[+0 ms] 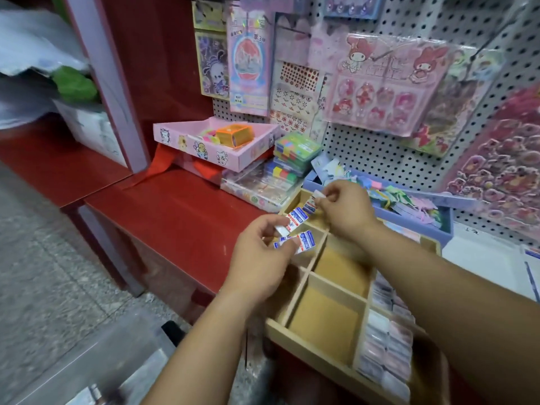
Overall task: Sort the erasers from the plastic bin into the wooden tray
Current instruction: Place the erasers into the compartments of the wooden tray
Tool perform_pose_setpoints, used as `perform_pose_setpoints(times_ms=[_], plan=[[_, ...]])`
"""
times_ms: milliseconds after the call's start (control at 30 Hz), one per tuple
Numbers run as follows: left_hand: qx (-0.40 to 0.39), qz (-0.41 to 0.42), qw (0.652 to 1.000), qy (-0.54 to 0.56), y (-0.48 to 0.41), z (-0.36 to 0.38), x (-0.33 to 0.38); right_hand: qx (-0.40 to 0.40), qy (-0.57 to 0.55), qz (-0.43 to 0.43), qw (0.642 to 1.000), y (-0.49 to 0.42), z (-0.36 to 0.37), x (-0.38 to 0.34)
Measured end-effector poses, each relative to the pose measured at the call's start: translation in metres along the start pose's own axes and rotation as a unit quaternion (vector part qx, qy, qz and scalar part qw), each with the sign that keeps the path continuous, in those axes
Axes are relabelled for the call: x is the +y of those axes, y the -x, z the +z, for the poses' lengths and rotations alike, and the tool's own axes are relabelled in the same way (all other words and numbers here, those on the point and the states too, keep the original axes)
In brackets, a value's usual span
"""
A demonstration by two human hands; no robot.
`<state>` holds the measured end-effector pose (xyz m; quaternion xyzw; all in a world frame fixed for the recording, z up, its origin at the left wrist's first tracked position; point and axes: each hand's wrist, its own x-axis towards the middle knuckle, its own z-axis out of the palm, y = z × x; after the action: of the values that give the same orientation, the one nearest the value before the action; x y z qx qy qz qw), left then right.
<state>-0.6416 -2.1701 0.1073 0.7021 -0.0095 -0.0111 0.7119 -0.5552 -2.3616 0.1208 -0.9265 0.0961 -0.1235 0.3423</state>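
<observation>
My left hand (260, 255) grips several small white erasers (296, 229) with blue and red sleeves, fanned out between thumb and fingers above the left edge of the wooden tray (309, 363). My right hand (344, 209) pinches one eraser (311, 203) of the same kind over the tray's far left compartment. The tray has several compartments with bare cork-coloured floors. A right-hand column of the tray holds wrapped pastel erasers (385, 346). A clear plastic bin (87, 372) lies blurred at the bottom left, on the floor.
The tray sits on a red shelf (181, 211). Behind it stand a blue bin of stationery (409, 206), stacked colourful boxes (295, 153) and a pink box (216, 141). A pegboard (380, 147) with hanging sticker packs rises at the back right.
</observation>
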Motion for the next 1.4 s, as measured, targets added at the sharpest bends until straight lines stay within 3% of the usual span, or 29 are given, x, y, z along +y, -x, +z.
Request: perform_pose_setpoints(times_ms=[167,467,667,733,867,933,1067,1200,1300,1400], plan=[[0.003,-0.021,1.000,0.023,-0.019,-0.013,-0.001,-0.001,0.136,-0.038,0.990,-0.037,0.026,-0.011],[-0.022,-0.032,0.999,0.029,-0.039,-0.002,-0.004,0.016,0.203,-0.049,0.978,-0.047,0.036,-0.006],[-0.033,-0.032,0.999,0.028,-0.041,-0.005,-0.001,0.025,0.139,-0.036,0.989,-0.042,0.023,-0.004],[-0.036,-0.022,0.999,0.018,-0.041,-0.005,-0.001,0.011,0.052,-0.033,0.998,-0.032,0.014,-0.011],[-0.029,-0.007,1.000,0.007,-0.043,-0.001,-0.005,-0.172,-0.127,-0.006,0.977,0.006,-0.007,-0.035],[-0.024,-0.005,1.000,0.009,-0.043,0.001,-0.006,-0.216,-0.173,-0.004,0.961,0.018,-0.008,-0.035],[-0.032,-0.012,0.999,0.024,-0.042,0.004,-0.006,-0.149,-0.244,0.032,0.958,0.016,-0.009,-0.021],[-0.013,-0.020,1.000,0.020,-0.044,0.003,-0.010,-0.007,-0.107,0.043,0.993,-0.005,-0.014,0.007],[-0.010,-0.022,1.000,0.011,-0.047,0.001,-0.013,0.004,0.027,0.014,1.000,-0.017,-0.012,0.020],[-0.019,-0.028,0.999,-0.016,-0.049,-0.001,-0.014,-0.003,0.079,-0.031,0.996,-0.024,-0.002,0.019]])
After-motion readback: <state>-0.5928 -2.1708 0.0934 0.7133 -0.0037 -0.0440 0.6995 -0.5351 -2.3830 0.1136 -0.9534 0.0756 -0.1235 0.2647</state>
